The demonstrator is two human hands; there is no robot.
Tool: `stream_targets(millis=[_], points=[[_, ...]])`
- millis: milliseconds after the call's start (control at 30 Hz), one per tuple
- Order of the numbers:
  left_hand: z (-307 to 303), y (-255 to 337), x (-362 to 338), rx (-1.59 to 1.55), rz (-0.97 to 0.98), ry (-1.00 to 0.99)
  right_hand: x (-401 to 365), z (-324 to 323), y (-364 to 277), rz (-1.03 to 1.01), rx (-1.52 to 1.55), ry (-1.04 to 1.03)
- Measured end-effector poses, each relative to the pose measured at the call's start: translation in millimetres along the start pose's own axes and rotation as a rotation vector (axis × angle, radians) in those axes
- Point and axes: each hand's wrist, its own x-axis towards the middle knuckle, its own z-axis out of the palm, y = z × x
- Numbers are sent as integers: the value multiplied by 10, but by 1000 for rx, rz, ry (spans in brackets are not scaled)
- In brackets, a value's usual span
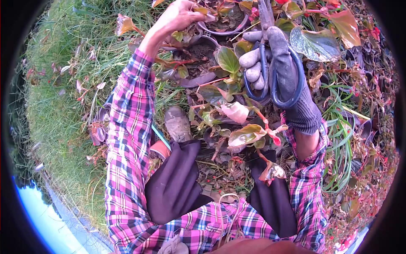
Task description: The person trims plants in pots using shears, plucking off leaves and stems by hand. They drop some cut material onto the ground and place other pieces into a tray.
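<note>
My right hand (285, 63) wears a grey glove and grips scissors (297, 91) with dark blue handle loops; the blades point away from me. My bare left hand (184, 17) is at the top of the view with its fingers bent together among stems and leaves. What lies between those fingertips is too small to make out. Below and beside it are dark plastic pots (201, 80) of soil. Between my hands grows a potted plant with a green leaf (228, 60), reddish stems and a pale pink withered leaf (236, 112).
A large spotted leaf (315, 44) hangs right of the scissors. Long grass (72, 106) covers the left side. Reddish plants and dry leaves (359, 178) crowd the right. My shoe (177, 122) stands near the pots, beside an orange-brown object (160, 149).
</note>
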Motion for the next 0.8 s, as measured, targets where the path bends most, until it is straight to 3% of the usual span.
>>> stream_targets(millis=[33,67,100,167,200,233,300,400,500,533,633,700,733,800], points=[[-101,2,-15,-202,19,-18,1,4,-4,-3,-3,4],[-250,469,-214,-389,132,38,7,12,-11,-5,-7,6],[-166,397,-77,-640,260,124,16,23,-15,15,43,-32],[-111,383,156,213,430,581,43,33,-15,55,140,-101],[-106,404,164,251,464,503,62,9,-1,61,149,-122],[7,38,550,152,453,389,77,-37,20,68,159,-142],[174,-124,868,906,366,468,72,-76,15,64,115,-128],[195,-114,862,836,433,260,27,4,-55,31,-55,-13],[314,-198,942,953,447,362,24,65,-81,35,-127,66],[328,-214,978,1009,350,269,40,60,-83,31,-136,52],[304,-310,951,893,301,324,49,55,-88,45,-68,25],[124,23,457,637,481,482,40,47,-79,43,-39,40],[32,343,40,520,610,445,33,46,-70,47,-27,46],[44,645,-557,242,647,256,44,-8,-48,60,13,-31]])
